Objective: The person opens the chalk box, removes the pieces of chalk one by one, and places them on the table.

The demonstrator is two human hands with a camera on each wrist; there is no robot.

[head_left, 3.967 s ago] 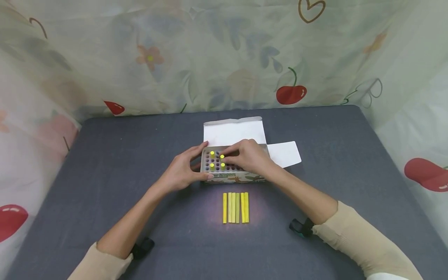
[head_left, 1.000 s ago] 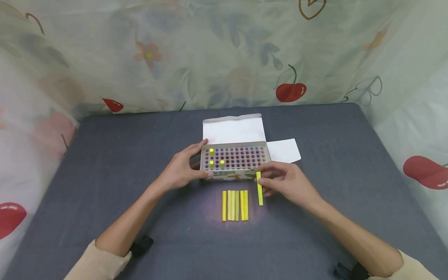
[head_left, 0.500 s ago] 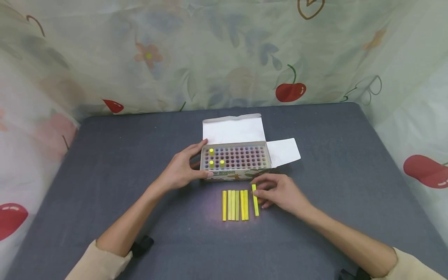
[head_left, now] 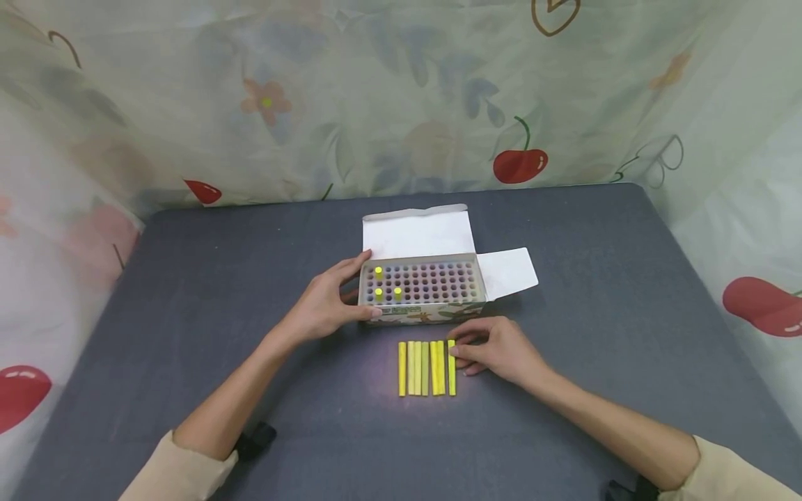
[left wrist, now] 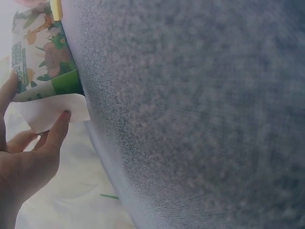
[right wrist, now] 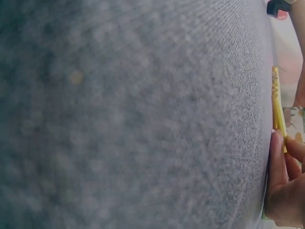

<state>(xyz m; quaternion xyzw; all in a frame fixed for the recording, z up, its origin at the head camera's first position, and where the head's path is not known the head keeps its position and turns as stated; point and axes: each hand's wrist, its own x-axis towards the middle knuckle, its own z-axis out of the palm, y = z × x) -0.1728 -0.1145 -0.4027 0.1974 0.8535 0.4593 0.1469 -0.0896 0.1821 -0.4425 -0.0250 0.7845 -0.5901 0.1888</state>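
Note:
A cardboard box (head_left: 432, 313) with an animal print stands open, its inside a grid of holes. Three yellow chalk sticks (head_left: 379, 294) stand upright in holes at its left part. My left hand (head_left: 321, 303) grips the box's left end, thumb at the front and fingers on the far side; in the left wrist view, fingers touch a white end flap (left wrist: 55, 110). Before the box, my right hand (head_left: 504, 351) pinches a yellow chalk stick (head_left: 452, 379) between thumb and fingers, low by the right end of a row of several yellow chalk sticks (head_left: 418, 369).
The white lid (head_left: 418, 234) is folded back behind the box, and a white side flap (head_left: 509, 273) sticks out right. A dark grey cloth (head_left: 301, 417) covers the table. Printed curtains (head_left: 388, 104) hang round its back and sides.
A chalk stick was lifted from the box by my right hand, which moved it forward, then left to the row's right end. My left hand has stayed on the box.

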